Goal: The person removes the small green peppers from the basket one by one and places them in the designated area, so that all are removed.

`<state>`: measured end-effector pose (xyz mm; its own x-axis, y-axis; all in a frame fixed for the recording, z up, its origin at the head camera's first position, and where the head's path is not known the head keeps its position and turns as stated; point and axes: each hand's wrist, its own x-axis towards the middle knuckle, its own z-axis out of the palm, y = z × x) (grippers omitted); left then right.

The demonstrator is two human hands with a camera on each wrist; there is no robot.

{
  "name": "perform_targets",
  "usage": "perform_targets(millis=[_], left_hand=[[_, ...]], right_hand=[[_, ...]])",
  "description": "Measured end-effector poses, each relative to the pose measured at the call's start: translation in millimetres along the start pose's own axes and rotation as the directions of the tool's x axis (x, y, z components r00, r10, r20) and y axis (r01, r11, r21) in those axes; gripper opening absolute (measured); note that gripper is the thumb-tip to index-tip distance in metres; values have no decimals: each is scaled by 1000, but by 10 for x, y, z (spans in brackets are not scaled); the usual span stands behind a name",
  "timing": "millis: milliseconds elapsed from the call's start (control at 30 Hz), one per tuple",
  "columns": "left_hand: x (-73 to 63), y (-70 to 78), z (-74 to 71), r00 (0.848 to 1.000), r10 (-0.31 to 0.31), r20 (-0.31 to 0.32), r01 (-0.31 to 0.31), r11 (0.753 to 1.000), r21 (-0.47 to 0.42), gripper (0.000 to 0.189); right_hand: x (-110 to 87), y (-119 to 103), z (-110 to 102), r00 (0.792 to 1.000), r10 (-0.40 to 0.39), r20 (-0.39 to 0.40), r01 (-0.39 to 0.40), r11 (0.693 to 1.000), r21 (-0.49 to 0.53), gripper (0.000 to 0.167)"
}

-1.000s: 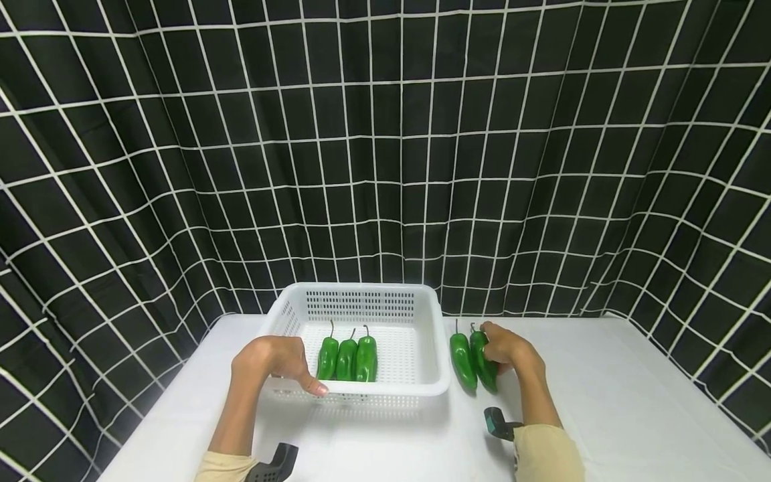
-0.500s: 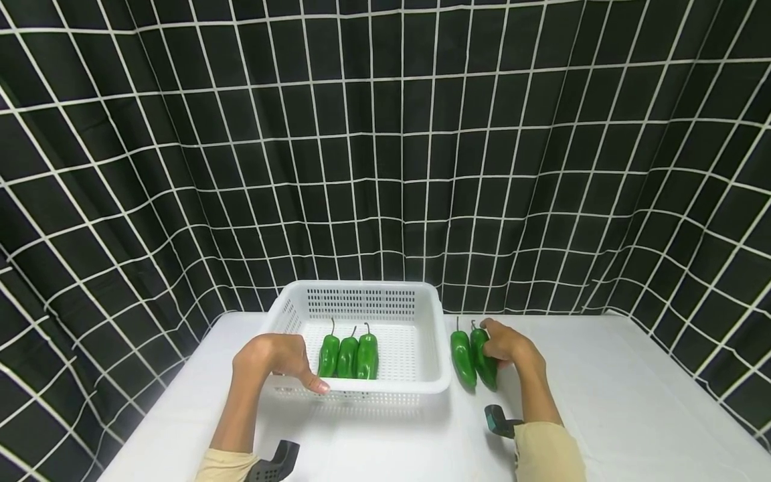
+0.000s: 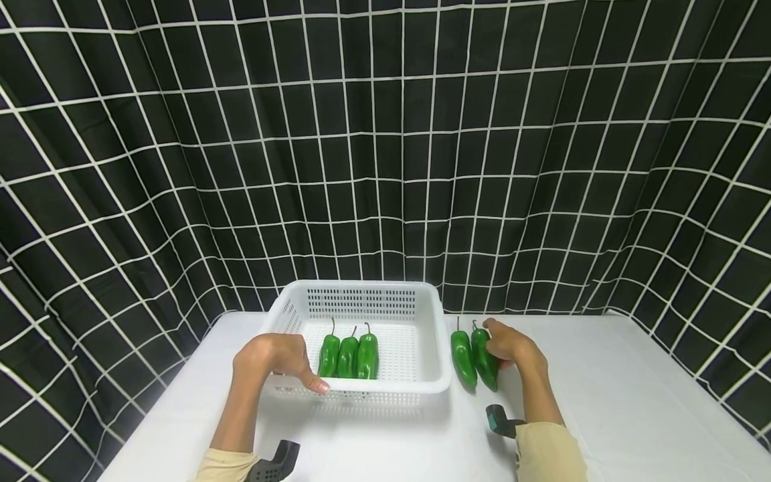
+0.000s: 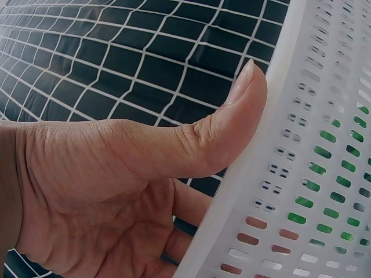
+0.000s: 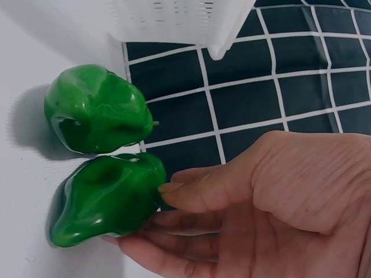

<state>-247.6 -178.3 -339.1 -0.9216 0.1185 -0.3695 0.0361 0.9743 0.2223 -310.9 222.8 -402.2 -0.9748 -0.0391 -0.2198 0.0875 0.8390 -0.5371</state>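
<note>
A white perforated plastic basket [image 3: 415, 387] stands on the table, with three green peppers [image 3: 348, 358] side by side inside it. My left hand [image 3: 274, 358] grips the basket's front left rim. Its thumb lies on the outside in the left wrist view, and its fingers [image 4: 191, 202] pass behind the wall, partly hidden. Right of the basket lie two more peppers. My right hand [image 3: 512, 345] holds the right-hand pepper [image 3: 484, 358] between thumb and fingers, as the right wrist view shows. The neighbouring pepper [image 5: 95, 110] lies just beside it, untouched by the hand.
A white cloth-like surface covers the table [image 3: 614, 402]. Behind and at both sides hangs a black curtain [image 3: 385, 154] with a white grid. Dark devices [image 3: 274, 463] are worn on both wrists, over tan sleeves.
My right hand and the pepper it holds have shifted very slightly to the right. The left hand keeps its grip on the basket, which stays in place.
</note>
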Motion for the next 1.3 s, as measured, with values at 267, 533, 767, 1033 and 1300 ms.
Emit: perform_targets(millis=[267, 533, 767, 1033, 1300], left_hand=[[0, 3, 14, 1000, -8, -4, 8, 1000, 12, 61], [9, -12, 3, 1000, -5, -5, 5, 1000, 6, 63], [3, -3, 6, 1000, -5, -6, 5, 1000, 7, 62], [-3, 10, 3, 1000, -12, -4, 13, 1000, 11, 62], [5, 3, 7, 1000, -10, 6, 10, 1000, 26, 58]], right_hand=[[-7, 6, 11, 1000, 13, 0, -13, 1000, 3, 66], [13, 17, -1, 1000, 13, 3, -13, 1000, 1, 69], [6, 9, -19, 1000, 19, 12, -19, 1000, -1, 70], [-65, -46, -81, 1000, 3, -11, -3, 1000, -8, 73], [-207, -156, -206, 999, -24, -43, 22, 999, -48, 72]])
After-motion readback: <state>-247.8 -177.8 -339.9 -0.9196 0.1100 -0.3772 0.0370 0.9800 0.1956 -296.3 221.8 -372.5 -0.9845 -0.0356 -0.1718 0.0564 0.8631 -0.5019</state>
